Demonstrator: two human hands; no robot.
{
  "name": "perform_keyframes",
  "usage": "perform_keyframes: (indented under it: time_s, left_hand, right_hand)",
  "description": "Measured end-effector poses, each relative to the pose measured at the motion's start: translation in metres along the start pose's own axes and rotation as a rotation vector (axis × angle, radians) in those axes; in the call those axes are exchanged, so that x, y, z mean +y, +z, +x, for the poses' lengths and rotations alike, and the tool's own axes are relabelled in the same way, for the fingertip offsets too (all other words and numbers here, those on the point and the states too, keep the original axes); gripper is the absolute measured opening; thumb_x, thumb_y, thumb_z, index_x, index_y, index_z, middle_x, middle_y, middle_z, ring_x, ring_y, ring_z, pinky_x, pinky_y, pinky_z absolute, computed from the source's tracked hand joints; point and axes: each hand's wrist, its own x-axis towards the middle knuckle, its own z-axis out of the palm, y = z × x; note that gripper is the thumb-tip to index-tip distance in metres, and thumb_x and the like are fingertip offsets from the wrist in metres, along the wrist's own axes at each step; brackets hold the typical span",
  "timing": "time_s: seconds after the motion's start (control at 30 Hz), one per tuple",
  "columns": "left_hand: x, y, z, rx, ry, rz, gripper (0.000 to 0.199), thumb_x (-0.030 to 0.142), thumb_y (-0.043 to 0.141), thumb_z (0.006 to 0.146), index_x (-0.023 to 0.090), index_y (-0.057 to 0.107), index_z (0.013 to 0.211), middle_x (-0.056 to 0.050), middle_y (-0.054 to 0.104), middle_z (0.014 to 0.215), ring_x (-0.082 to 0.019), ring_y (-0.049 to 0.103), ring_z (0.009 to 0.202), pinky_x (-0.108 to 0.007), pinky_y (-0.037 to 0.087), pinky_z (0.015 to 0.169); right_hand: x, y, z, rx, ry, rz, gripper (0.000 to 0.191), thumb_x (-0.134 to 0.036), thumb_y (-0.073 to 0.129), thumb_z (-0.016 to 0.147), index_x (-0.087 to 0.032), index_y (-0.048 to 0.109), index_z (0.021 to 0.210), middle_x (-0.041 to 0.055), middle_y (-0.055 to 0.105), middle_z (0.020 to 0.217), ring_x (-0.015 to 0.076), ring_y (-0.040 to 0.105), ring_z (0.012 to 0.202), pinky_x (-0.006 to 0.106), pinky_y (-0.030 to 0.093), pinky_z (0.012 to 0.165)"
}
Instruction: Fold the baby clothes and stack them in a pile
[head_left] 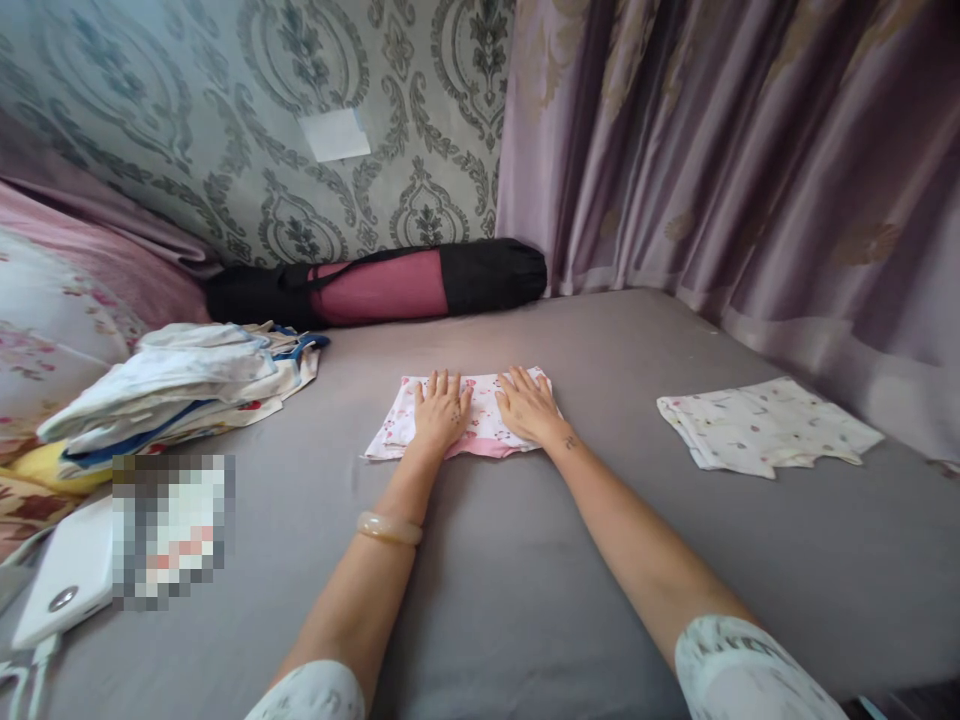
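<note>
The left hand [442,408] and right hand [528,405] lie flat and open, palms down, on a folded pink-and-white cloth [484,440] upon a grey sheet [525,550].

Soft, fairly dim daylight
We see faint shadows by the arms [382,580], a mild sheen on the curtain [637,140], stretched edges, and a pixelated block [176,535] at left.
</note>
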Motion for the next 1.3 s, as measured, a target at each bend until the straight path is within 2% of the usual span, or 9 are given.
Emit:
perform_keyframes:
  time_s: [0.13, 0.37, 0.53, 0.6, 0.7, 0.9, 1.03, 1.2, 1.3]
  left_hand:
    - [-0.007, 0.003, 0.0, -0.094, 0.017, 0.001, 0.055, 0.044, 0.025, 0.098, 0.018, 0.043, 0.142, -0.015, 0.038, 0.151, -0.033, 0.032, 0.14, -0.058, 0.022, 0.112]
    - [-0.007, 0.002, 0.002, -0.093, 0.019, -0.001, 0.052, 0.045, 0.028, 0.097, 0.021, 0.046, 0.139, -0.014, 0.042, 0.149, -0.031, 0.035, 0.138, -0.055, 0.025, 0.112]
    - [-0.022, -0.005, 0.003, 0.029, -0.131, 0.014, 0.059, 0.044, 0.024, 0.097, 0.013, 0.042, 0.143, -0.016, 0.035, 0.153, -0.033, 0.019, 0.146, -0.057, 0.011, 0.117]
    - [-0.03, -0.004, 0.004, 0.004, -0.213, 0.0, 0.062, 0.045, 0.023, 0.096, 0.01, 0.041, 0.144, -0.018, 0.033, 0.154, -0.034, 0.017, 0.146, -0.057, 0.011, 0.117]
    - [-0.039, 0.001, 0.006, -0.091, -0.29, -0.047, 0.065, 0.047, 0.021, 0.095, 0.009, 0.041, 0.144, -0.02, 0.032, 0.154, -0.035, 0.025, 0.144, -0.057, 0.019, 0.115]
    - [-0.043, 0.002, 0.008, -0.081, -0.301, -0.097, 0.064, 0.049, 0.021, 0.094, 0.014, 0.043, 0.143, -0.018, 0.034, 0.154, -0.036, 0.027, 0.143, -0.06, 0.023, 0.112]
    - [-0.049, -0.004, 0.007, -0.049, -0.332, -0.114, 0.064, 0.048, 0.016, 0.096, 0.015, 0.04, 0.145, -0.013, 0.031, 0.156, -0.033, 0.02, 0.146, -0.06, 0.017, 0.115]
    - [-0.056, -0.002, 0.006, -0.135, -0.332, -0.122, 0.065, 0.047, 0.015, 0.095, 0.014, 0.037, 0.147, -0.013, 0.03, 0.156, -0.033, 0.024, 0.144, -0.061, 0.017, 0.115]
    - [-0.054, -0.005, 0.006, -0.134, -0.341, -0.14, 0.064, 0.045, 0.017, 0.096, 0.012, 0.039, 0.146, -0.014, 0.03, 0.156, -0.034, 0.024, 0.144, -0.063, 0.017, 0.114]
  right_hand:
    - [-0.001, 0.004, -0.002, -0.031, -0.007, -0.017, 0.051, -0.033, 0.027, 0.098, -0.016, 0.043, 0.144, 0.0141, 0.036, 0.153, 0.0268, 0.03, 0.141, 0.052, 0.016, 0.114]
    - [0.002, 0.001, 0.001, -0.072, -0.006, 0.022, 0.053, -0.034, 0.026, 0.099, -0.017, 0.04, 0.146, 0.0135, 0.032, 0.155, 0.0258, 0.026, 0.143, 0.049, 0.014, 0.116]
    - [0.014, -0.004, 0.004, 0.019, 0.087, 0.024, 0.055, -0.031, 0.024, 0.098, -0.012, 0.034, 0.149, 0.015, 0.021, 0.159, 0.0259, 0.016, 0.147, 0.045, 0.011, 0.118]
    - [0.018, -0.002, 0.004, -0.014, 0.147, 0.021, 0.057, -0.032, 0.023, 0.098, -0.008, 0.035, 0.148, 0.0163, 0.024, 0.158, 0.027, 0.017, 0.146, 0.045, 0.013, 0.117]
    - [0.021, 0.002, 0.004, -0.076, 0.181, 0.025, 0.059, -0.035, 0.022, 0.098, -0.006, 0.037, 0.147, 0.0169, 0.029, 0.156, 0.028, 0.022, 0.145, 0.044, 0.017, 0.117]
    - [0.024, 0.001, 0.005, -0.095, 0.191, 0.067, 0.058, -0.037, 0.02, 0.099, -0.008, 0.036, 0.147, 0.0154, 0.028, 0.156, 0.0268, 0.021, 0.145, 0.044, 0.018, 0.117]
    - [0.028, -0.001, 0.007, -0.039, 0.24, 0.078, 0.061, -0.038, 0.018, 0.099, -0.004, 0.032, 0.149, 0.0172, 0.025, 0.157, 0.0273, 0.02, 0.145, 0.043, 0.016, 0.117]
    - [0.033, 0.005, 0.007, -0.071, 0.248, 0.051, 0.062, -0.039, 0.019, 0.1, -0.003, 0.033, 0.147, 0.0179, 0.029, 0.155, 0.0277, 0.024, 0.144, 0.042, 0.017, 0.117]
    - [0.033, 0.002, 0.006, -0.082, 0.249, 0.033, 0.061, -0.039, 0.019, 0.1, -0.004, 0.034, 0.147, 0.0173, 0.028, 0.156, 0.0277, 0.023, 0.144, 0.045, 0.017, 0.117]
